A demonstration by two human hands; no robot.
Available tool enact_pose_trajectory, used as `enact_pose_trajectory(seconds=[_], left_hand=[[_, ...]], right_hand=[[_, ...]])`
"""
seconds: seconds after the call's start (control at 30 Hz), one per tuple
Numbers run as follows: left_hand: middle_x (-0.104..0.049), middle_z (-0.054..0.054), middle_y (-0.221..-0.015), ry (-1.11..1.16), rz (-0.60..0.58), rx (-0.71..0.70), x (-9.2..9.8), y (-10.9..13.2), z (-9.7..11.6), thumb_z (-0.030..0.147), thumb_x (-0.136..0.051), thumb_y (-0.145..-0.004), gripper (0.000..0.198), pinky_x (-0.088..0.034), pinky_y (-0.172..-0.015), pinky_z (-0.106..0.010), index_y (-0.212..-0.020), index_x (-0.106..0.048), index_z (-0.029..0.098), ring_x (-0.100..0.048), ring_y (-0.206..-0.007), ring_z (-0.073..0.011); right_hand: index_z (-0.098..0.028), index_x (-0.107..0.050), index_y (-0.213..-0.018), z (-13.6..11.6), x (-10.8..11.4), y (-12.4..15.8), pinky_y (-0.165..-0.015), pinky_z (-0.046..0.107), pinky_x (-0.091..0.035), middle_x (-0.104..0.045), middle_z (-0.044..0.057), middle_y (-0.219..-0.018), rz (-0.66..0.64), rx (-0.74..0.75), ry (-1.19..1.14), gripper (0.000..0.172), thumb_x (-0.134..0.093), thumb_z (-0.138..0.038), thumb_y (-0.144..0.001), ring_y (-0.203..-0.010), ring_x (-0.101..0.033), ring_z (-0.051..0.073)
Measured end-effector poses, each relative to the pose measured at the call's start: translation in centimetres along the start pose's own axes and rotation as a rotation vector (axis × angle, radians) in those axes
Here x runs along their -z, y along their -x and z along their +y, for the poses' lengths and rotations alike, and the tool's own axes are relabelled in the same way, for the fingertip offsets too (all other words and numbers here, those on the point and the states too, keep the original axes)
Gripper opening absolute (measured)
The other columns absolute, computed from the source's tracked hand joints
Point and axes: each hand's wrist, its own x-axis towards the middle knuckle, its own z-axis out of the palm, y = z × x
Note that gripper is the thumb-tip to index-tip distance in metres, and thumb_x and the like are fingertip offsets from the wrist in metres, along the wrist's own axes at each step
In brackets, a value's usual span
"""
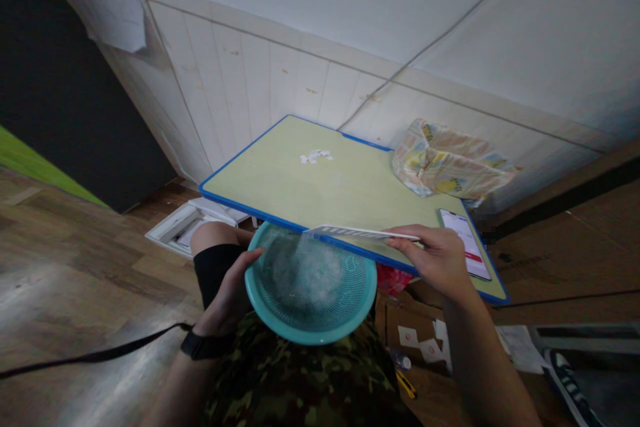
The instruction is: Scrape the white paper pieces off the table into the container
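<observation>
My left hand (pixel 233 293) grips the left rim of a turquoise plastic colander (pixel 320 335) at my lap, its thumb over the edge. A heap of small whitish, translucent pieces (pixel 305 273) lies in the colander, too blurred to name. Pinched in my right hand (pixel 435 257) is a thin white slotted strip (pixel 350 233). It is held nearly edge-on at the table's near edge, with its far end over the colander. A small group of white bits (pixel 317 157) lies on the pale yellow, blue-edged table (pixel 260 173).
A patterned cloth-like bag (pixel 450 160) stands at the table's back right. A phone (pixel 463 240) lies beside my right hand. Below are an open cardboard box (pixel 395 327), a yellow cutter (pixel 406 383) and a white tray (pixel 170 230). A cable (pixel 425 50) crosses the wall.
</observation>
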Motion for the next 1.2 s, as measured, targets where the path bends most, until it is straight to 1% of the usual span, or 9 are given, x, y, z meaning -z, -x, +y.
enact_pose_trajectory(seconds=[0.17, 0.3, 0.43, 0.57, 0.7, 0.8, 0.9, 1.1, 1.2], left_hand=[[-0.083, -0.009, -0.076, 0.012, 0.007, -0.003, -0.1, 0.3, 0.1, 0.025, -0.064, -0.085, 0.020, -0.062, -0.076, -0.033, -0.084, -0.079, 0.011, -0.078, -0.069, -0.0260], [-0.083, -0.012, -0.085, 0.016, -0.018, 0.025, -0.1, 0.5, 0.2, 0.027, -0.069, -0.081, 0.019, -0.060, -0.084, -0.034, -0.084, -0.079, 0.011, -0.078, -0.084, -0.0301], [-0.083, -0.012, -0.085, 0.021, -0.023, 0.044, 0.0, 0.6, 0.1, 0.031, -0.075, -0.077, 0.022, -0.060, -0.087, -0.036, -0.082, -0.080, 0.011, -0.078, -0.090, -0.0335], [-0.084, -0.012, -0.087, 0.023, -0.003, 0.059, 0.1, 0.7, 0.1, 0.032, -0.074, -0.078, 0.025, -0.059, -0.089, -0.035, -0.090, -0.079, 0.010, -0.077, -0.094, -0.0333], [-0.084, -0.012, -0.089, 0.028, 0.005, 0.082, 0.2, 0.7, 0.2, 0.031, -0.073, -0.080, 0.032, -0.060, -0.091, -0.038, -0.102, -0.078, 0.009, -0.076, -0.097, -0.0353], [-0.083, -0.014, -0.095, 0.045, -0.008, 0.108, 0.2, 0.6, 0.1, 0.034, -0.074, -0.079, 0.042, -0.060, -0.091, -0.041, -0.112, -0.075, 0.008, -0.076, -0.099, -0.0373], [-0.083, -0.014, -0.099, 0.039, -0.013, 0.095, 0.4, 0.5, -0.1, 0.032, -0.075, -0.078, 0.046, -0.059, -0.093, -0.041, -0.119, -0.074, 0.010, -0.075, -0.102, -0.0368], [-0.083, -0.012, -0.096, 0.007, -0.019, 0.085, 0.5, 0.8, -0.2, 0.033, -0.074, -0.080, 0.036, -0.060, -0.089, -0.038, -0.108, -0.078, 0.011, -0.075, -0.101, -0.0356], [-0.084, -0.012, -0.094, -0.011, -0.008, 0.057, 0.2, 1.1, -0.1, 0.031, -0.073, -0.081, 0.031, -0.060, -0.089, -0.037, -0.104, -0.078, 0.010, -0.076, -0.101, -0.0346]], right_hand=[[-0.026, -0.080, -0.085, 0.3, 0.3, 0.3, -0.061, 0.022, -0.055, -0.079, -0.001, -0.081, 0.020, -0.026, 0.018, 0.006, -0.077, -0.023, -0.081, -0.068, -0.073, 0.015], [-0.024, -0.080, -0.084, 1.5, 0.6, -0.7, -0.060, 0.025, -0.053, -0.078, 0.000, -0.077, 0.174, -0.093, 0.066, 0.008, -0.077, -0.030, -0.081, -0.065, -0.071, 0.017], [-0.021, -0.081, -0.089, 4.2, 0.2, -4.0, -0.062, 0.029, -0.052, -0.078, 0.003, -0.081, 0.339, -0.166, 0.103, 0.019, -0.075, -0.036, -0.081, -0.068, -0.069, 0.019], [-0.018, -0.081, -0.089, 7.5, -1.3, -7.3, -0.060, 0.028, -0.046, -0.077, 0.004, -0.080, 0.303, -0.181, 0.105, 0.023, -0.072, -0.038, -0.082, -0.063, -0.064, 0.017], [-0.018, -0.081, -0.092, 9.1, -2.1, -8.1, -0.059, 0.028, -0.044, -0.077, 0.004, -0.079, 0.206, -0.208, 0.102, 0.026, -0.070, -0.040, -0.082, -0.062, -0.062, 0.017], [-0.018, -0.080, -0.092, 9.0, -1.8, -7.5, -0.058, 0.027, -0.045, -0.076, 0.004, -0.079, 0.143, -0.216, 0.022, 0.029, -0.072, -0.043, -0.080, -0.064, -0.064, 0.017], [-0.018, -0.080, -0.089, 8.2, -1.3, -7.0, -0.058, 0.027, -0.045, -0.076, 0.005, -0.080, 0.176, -0.198, -0.014, 0.027, -0.073, -0.041, -0.079, -0.066, -0.064, 0.017], [-0.017, -0.080, -0.088, 7.4, -0.5, -5.8, -0.054, 0.026, -0.044, -0.075, 0.003, -0.074, 0.133, -0.220, -0.021, 0.026, -0.074, -0.041, -0.079, -0.059, -0.060, 0.015], [-0.018, -0.080, -0.089, 7.5, 0.2, -5.0, -0.056, 0.027, -0.047, -0.077, 0.004, -0.078, 0.159, -0.226, -0.024, 0.026, -0.074, -0.041, -0.080, -0.063, -0.064, 0.016]])
